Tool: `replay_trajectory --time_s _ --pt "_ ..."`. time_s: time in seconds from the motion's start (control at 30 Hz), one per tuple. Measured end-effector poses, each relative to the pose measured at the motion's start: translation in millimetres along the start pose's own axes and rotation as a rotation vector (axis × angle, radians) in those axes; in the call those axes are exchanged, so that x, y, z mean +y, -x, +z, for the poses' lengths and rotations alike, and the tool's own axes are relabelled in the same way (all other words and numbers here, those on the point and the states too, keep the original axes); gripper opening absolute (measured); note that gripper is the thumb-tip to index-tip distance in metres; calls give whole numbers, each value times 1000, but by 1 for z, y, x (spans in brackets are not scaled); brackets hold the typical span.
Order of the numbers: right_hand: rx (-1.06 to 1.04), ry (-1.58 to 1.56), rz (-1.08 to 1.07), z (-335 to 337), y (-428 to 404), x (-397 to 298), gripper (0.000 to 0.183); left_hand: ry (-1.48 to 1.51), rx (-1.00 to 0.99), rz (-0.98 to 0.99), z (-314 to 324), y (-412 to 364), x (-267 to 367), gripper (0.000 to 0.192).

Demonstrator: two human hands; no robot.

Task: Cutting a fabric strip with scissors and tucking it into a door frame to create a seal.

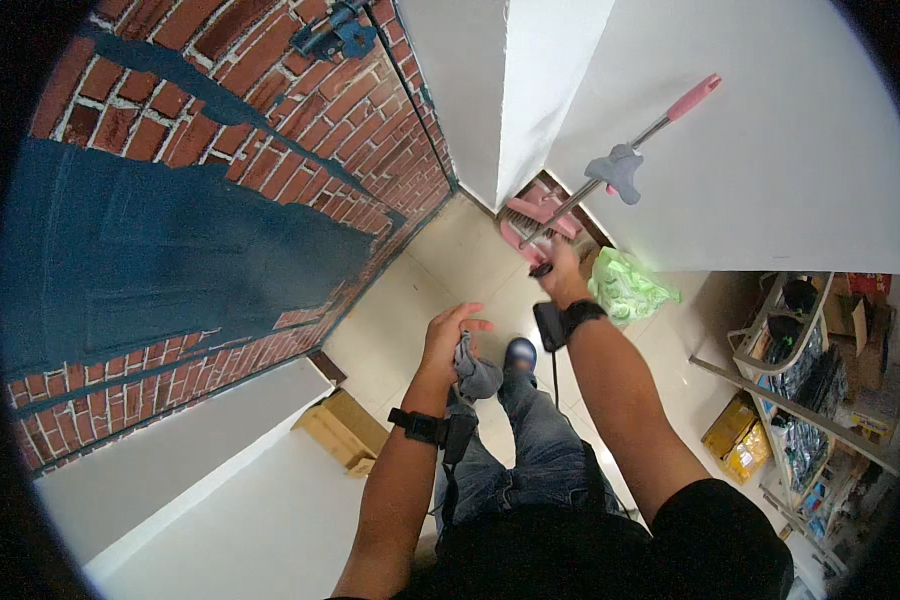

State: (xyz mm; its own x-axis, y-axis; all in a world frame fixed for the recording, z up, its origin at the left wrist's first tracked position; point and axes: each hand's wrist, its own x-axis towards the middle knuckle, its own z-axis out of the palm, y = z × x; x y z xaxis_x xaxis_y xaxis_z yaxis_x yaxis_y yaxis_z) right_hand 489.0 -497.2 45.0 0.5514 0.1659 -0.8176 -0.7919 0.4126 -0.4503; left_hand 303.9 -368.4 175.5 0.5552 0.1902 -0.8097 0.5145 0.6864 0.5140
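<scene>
A crumpled grey cloth hangs from my left hand, held against the palm while some fingers stick out. My right hand reaches down to the wall corner, blurred, beside a pink dustpan. A small dark object shows at its fingers; whether I grip it is unclear. Just beyond the hand, a pink broom head with bristles stands in the corner. A metal pole with a pink grip leans across it, and a second grey cloth is draped over the pole.
A light green plastic bag sits on the tiled floor right of my right hand. A metal rack with packed goods stands at right, a yellow-taped box beside it. A cardboard box lies left, below the brick-patterned door.
</scene>
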Motion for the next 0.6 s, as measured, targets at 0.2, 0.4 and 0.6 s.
replay_trajectory --time_s 0.2,0.4,0.6 --pt "-152 196 193 1 73 59 35 218 29 -12 -29 -10 -12 28" --pt "-163 331 254 -9 97 69 29 347 169 3 -34 -11 -23 33" --pt "-71 262 431 7 123 108 23 569 124 -91 -94 -14 -65 28"
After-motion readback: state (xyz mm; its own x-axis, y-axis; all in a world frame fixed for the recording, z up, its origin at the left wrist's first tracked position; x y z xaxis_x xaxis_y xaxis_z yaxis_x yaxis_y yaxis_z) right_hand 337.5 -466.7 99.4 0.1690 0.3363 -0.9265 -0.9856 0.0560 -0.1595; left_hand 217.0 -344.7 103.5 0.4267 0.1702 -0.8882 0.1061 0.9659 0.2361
